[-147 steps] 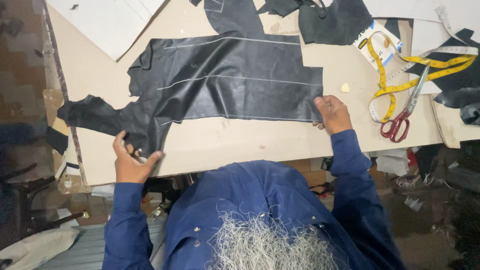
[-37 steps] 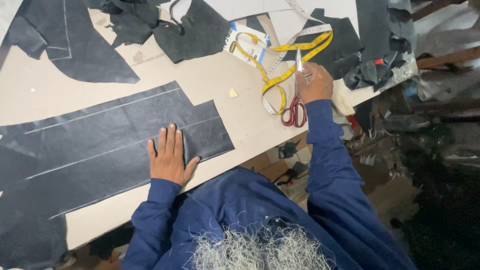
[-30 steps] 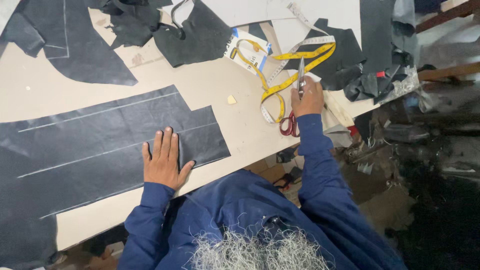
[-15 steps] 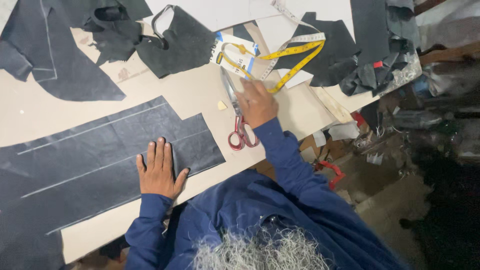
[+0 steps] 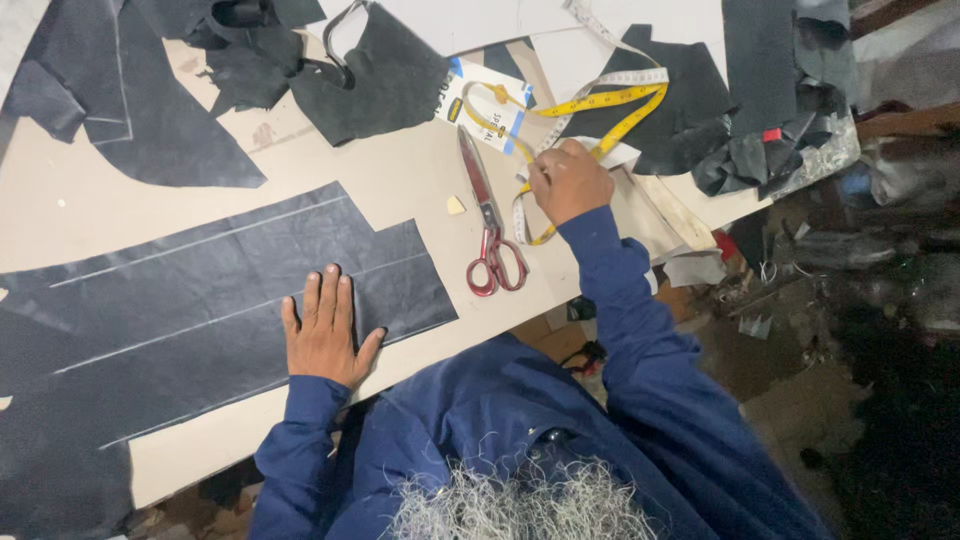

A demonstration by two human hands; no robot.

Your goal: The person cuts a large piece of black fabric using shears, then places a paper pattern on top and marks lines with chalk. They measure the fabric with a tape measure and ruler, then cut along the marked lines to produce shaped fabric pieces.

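- We count one large sheet of black leather [image 5: 180, 330] spread flat on the worktable [image 5: 400, 190], marked with three pale chalk lines along its length.
- Our left hand [image 5: 325, 335] lies flat on the near right part of that sheet, fingers released and spread, palm down, grasping nothing.
- Our right hand [image 5: 568, 182] is clenched around the yellow measuring tape [image 5: 610, 115], at the far right of the table; the tape loops away from the fist across the dark scraps.
- One pair of scissors [image 5: 487, 230] with red handles lies on the bare tabletop just left of the right hand, blades pointing away from us, touched by neither hand.
- One small pale chip of chalk [image 5: 455, 205] sits beside the blades.
- One white card [image 5: 490, 95] lies under the tape's far loop.
- Several more black pieces [image 5: 380, 80] crowd the far edge, and a heap of offcuts [image 5: 770, 140] fills the right corner.
- Between the two hands only the scissors stand in the way.
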